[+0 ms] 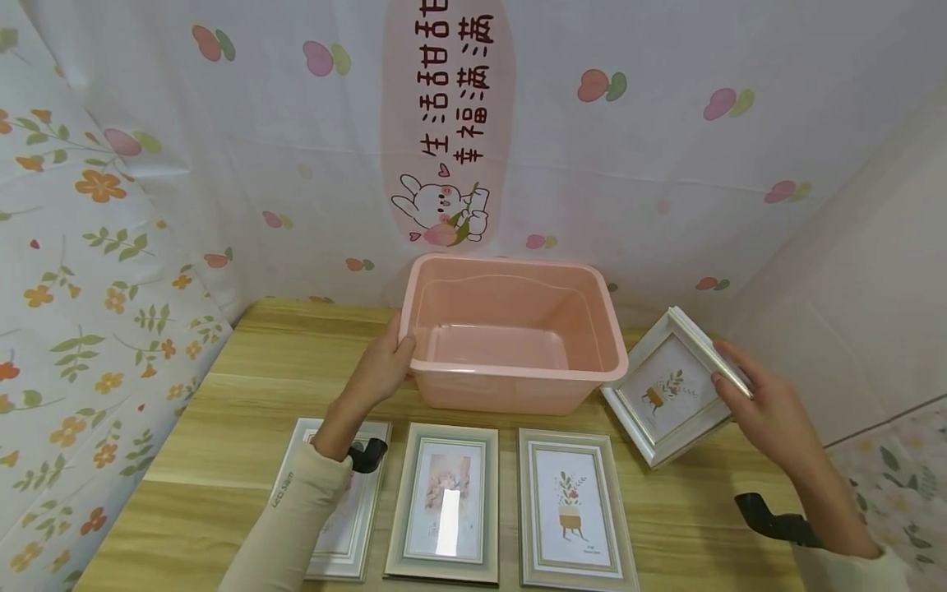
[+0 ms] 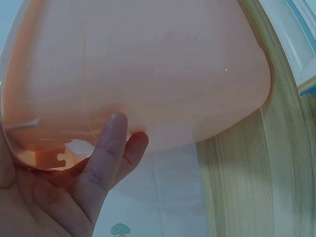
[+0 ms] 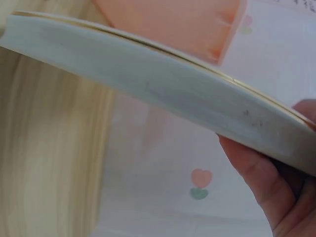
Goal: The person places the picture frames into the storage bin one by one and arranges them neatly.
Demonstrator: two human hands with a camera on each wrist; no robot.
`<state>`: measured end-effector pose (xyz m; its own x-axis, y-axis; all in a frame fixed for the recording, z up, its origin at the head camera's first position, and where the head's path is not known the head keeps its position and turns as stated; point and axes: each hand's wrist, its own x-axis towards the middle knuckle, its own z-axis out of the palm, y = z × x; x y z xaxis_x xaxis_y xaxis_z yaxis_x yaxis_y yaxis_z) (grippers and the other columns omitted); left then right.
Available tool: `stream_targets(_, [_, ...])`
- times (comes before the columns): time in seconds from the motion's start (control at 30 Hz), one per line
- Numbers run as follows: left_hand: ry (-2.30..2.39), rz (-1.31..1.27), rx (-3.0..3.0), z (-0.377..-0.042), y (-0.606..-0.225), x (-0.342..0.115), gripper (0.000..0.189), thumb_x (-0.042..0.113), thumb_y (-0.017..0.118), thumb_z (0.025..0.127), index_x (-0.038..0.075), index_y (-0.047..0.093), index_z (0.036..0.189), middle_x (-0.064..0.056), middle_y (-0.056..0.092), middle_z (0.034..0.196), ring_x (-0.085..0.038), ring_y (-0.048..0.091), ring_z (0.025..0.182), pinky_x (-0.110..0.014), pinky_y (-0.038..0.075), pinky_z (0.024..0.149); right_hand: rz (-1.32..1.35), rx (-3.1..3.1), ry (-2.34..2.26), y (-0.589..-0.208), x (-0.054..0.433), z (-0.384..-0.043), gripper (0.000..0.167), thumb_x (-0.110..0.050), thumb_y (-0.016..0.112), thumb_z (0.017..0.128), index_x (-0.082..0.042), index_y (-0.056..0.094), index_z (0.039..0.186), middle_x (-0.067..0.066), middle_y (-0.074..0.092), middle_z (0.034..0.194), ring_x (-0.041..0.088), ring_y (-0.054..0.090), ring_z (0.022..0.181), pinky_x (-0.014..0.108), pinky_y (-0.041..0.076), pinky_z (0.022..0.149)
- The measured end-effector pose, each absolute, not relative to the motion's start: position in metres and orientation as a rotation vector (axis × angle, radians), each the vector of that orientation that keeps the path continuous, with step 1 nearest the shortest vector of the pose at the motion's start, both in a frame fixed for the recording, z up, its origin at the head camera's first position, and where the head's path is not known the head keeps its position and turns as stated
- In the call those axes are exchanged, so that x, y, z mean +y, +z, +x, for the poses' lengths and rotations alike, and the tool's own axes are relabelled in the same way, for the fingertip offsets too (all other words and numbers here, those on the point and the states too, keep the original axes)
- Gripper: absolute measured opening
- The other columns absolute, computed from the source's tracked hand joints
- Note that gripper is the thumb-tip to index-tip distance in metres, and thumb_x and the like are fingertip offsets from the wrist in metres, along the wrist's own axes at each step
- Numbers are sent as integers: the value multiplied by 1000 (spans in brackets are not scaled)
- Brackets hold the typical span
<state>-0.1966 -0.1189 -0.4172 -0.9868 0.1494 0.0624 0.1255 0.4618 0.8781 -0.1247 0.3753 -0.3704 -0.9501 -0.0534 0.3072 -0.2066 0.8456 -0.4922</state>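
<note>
A pink plastic basin (image 1: 503,390) stands at the back of the wooden table. My left hand (image 1: 380,358) grips its left rim; in the left wrist view the fingers (image 2: 106,153) lie against the basin's outer wall (image 2: 163,74). To the right of the basin, my right hand (image 1: 765,403) holds a white picture frame (image 1: 666,386) by its right edge, thumb on the front. This frame is tilted, with a plant print facing up toward the head camera. The right wrist view shows the held frame's pale side edge (image 3: 148,84), with fingers (image 3: 261,182) behind it.
Three more picture frames lie in a row along the front of the wooden table (image 1: 207,444): a left one (image 1: 362,526) partly under my left sleeve, a middle one (image 1: 403,510), and a right one (image 1: 528,510). A patterned curtain (image 1: 296,164) hangs right behind the basin.
</note>
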Motion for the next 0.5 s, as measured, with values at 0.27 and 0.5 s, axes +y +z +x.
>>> stream_targets(0.27, [1568, 265, 2654, -197, -414, -119, 53, 25, 31, 104, 10, 24, 155, -25, 59, 122, -32, 64, 88, -35, 54, 61, 59, -2561, 791, -347, 360, -134, 48, -11, 57, 96, -8, 51, 143, 36, 62, 102, 0, 45, 56, 20, 36, 40])
stream_targets(0.5, [1542, 254, 2655, -197, -414, -119, 54, 24, 31, 105, 8, 20, 155, -31, 56, 126, -33, 64, 89, -35, 54, 61, -13, -2463, 847, -327, 346, -141, 46, -11, 58, 94, -9, 55, 140, 34, 64, 100, -6, 44, 51, 15, 36, 40])
